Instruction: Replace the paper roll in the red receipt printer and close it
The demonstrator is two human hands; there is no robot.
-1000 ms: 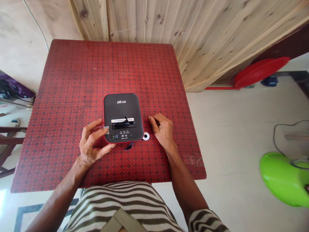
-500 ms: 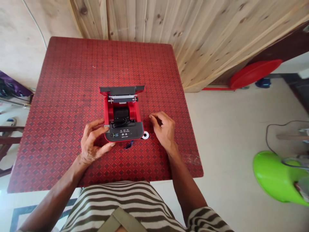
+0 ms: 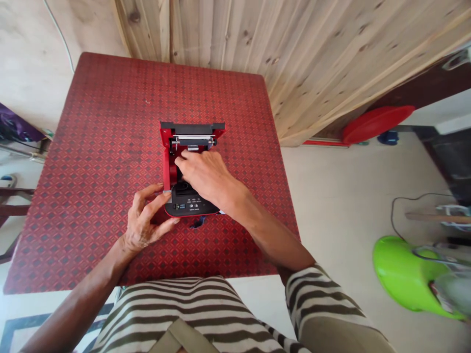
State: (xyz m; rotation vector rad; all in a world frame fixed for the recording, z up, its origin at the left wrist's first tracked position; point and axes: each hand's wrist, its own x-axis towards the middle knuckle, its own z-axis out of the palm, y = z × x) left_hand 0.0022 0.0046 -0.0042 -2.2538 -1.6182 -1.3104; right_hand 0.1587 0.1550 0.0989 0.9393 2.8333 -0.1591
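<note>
Compact black-and-red printer (image 3: 180,207) on the red patterned table (image 3: 110,122), before the seated figure's torso: a grey latch (image 3: 168,192) marks its left side, a black control panel its front; the lid (image 3: 193,128) stands raised at the rear, a roller (image 3: 195,142) along its underside. Left hand (image 3: 145,218): bent fingers and thumb hold the front left corner. Right hand (image 3: 204,171): back upward, extended over the open compartment; whether its partly hidden fingers grip anything cannot be told.

Table (image 3: 165,93) lies free beyond 1 obstructing lid (image 3: 193,129).
</note>
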